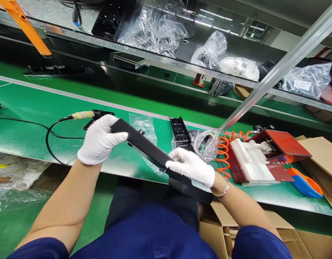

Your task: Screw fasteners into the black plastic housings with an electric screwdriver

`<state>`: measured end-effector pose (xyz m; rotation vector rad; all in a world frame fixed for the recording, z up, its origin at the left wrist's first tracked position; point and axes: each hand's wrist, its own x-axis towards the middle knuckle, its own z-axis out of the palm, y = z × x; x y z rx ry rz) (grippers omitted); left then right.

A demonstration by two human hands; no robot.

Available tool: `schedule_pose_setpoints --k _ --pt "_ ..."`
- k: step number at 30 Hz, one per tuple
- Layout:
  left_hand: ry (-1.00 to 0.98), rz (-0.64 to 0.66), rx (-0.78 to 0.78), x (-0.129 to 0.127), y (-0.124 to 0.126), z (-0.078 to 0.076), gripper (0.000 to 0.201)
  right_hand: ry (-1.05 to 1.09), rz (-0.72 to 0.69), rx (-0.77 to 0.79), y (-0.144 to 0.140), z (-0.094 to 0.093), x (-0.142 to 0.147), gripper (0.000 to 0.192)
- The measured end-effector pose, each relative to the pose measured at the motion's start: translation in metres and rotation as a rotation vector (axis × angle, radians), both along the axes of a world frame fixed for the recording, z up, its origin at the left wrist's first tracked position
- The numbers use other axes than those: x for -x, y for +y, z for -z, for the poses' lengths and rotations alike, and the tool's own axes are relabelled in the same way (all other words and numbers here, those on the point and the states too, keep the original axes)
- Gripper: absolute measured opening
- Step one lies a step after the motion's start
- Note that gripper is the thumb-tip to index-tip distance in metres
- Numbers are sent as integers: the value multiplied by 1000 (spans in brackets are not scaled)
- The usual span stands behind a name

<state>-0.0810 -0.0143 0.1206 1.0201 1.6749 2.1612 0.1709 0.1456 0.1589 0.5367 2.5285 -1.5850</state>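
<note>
Both my hands wear white gloves and hold one long black rectangular housing (146, 145), tilted down to the right in front of my body. My left hand (99, 138) grips its upper left end, thumb along the top face. Around the middle of its right part, my right hand (191, 166) is closed, with the fingers on the far side partly hidden. Behind the housing, a clear plastic bag (144, 126) lies on the green bench. A black slotted part (180, 133) rests beside a bag of small dark parts (206, 144).
A red and white fixture (253, 162) stands on the right, near a coiled orange air hose (223, 153) and a blue-orange tray (307, 183). A black cable (48, 138) loops at left. Overhead, a metal shelf (155, 50) carries bags. Cardboard boxes (217, 230) sit below the bench.
</note>
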Motion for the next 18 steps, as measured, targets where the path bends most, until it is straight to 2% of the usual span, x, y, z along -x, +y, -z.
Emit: schedule_pose_setpoints --k 1,5,7,10,14,18 --pt "-2 5 15 -2 0 -1 63 -8 -3 6 -4 2 4 42" --pt "-13 23 71 -5 -2 -3 63 -76 -35 231 -10 11 3 33" --pt "8 24 111 -7 -1 -3 62 -103 58 210 -10 14 3 40" --pt "46 14 130 -10 5 -1 63 -31 174 145 -11 16 5 53" --pt "31 45 92 -10 9 3 64 -92 81 79 -10 15 6 44" --pt "2 19 91 -10 9 3 65 -74 147 73 -7 15 5 55"
